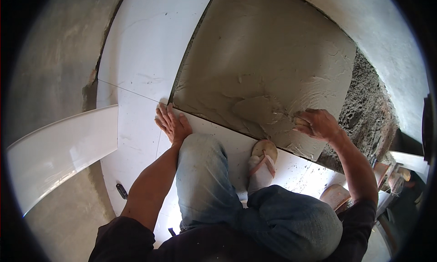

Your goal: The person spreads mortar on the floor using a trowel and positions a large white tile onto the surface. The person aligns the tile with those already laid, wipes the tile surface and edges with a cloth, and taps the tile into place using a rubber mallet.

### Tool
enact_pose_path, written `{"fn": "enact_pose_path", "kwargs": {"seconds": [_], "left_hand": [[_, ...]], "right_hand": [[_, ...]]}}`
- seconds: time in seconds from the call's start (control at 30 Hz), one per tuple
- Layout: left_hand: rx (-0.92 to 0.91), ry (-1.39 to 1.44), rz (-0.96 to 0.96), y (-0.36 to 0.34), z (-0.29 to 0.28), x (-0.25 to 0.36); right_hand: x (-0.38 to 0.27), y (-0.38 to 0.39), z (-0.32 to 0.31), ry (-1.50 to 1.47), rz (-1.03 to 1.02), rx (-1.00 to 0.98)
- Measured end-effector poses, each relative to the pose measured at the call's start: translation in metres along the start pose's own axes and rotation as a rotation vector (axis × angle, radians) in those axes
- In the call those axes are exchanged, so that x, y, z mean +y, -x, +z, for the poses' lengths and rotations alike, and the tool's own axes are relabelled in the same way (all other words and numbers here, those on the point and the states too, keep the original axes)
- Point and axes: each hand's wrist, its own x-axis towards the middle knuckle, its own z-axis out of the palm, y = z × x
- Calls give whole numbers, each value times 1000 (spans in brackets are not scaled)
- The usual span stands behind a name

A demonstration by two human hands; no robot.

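A broad bed of smooth grey mortar (268, 48) spreads in front of me, bordered by white floor tiles (141, 48). My right hand (318, 124) is closed round the handle of a trowel (261, 109). Its blade lies on the near part of the mortar and is smeared with it, so its outline is hard to make out. My left hand (173, 124) rests with fingers spread on the white tile, at the near left corner of the mortar bed.
At the left a white tile strip (63, 148) stands against the grey wall. Rough dark mortar (366, 107) borders the smooth bed on the right. A small black object (121, 191) lies by my left forearm. My sandalled foot (263, 159) is at the mortar's near edge; tools crowd the lower right.
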Motion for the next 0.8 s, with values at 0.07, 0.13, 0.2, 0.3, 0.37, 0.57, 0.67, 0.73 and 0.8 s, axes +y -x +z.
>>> {"fn": "enact_pose_path", "kwargs": {"seconds": [0.07, 0.13, 0.2, 0.3, 0.37, 0.57, 0.67, 0.73, 0.8], "left_hand": [[-4, -4, -6, 0, 1, 0], [2, -33, -11, 0, 1, 0], [-8, -49, -15, 1, 0, -1], [-11, -62, -14, 1, 0, -1], [-16, -51, -16, 1, 1, -2], [-24, -56, -14, 1, -1, 0], [-45, -51, -39, 1, -3, 1], [-71, -44, -55, 0, -4, 2], [-85, -58, -72, -1, -5, 3]], "right_hand": [[1, -3, -1, -59, -86, -44], [-4, -12, 2, -45, -154, -127], [-14, -28, 5, 56, -123, -175], [-27, -63, -6, 77, -106, -146], [-26, -93, -30, 52, -89, -63], [-15, -184, -98, -142, 116, 152], [-1, -214, -119, -241, 197, 267], [11, -226, -133, -294, 325, 329], [23, -232, -146, -404, 404, 328]]}}
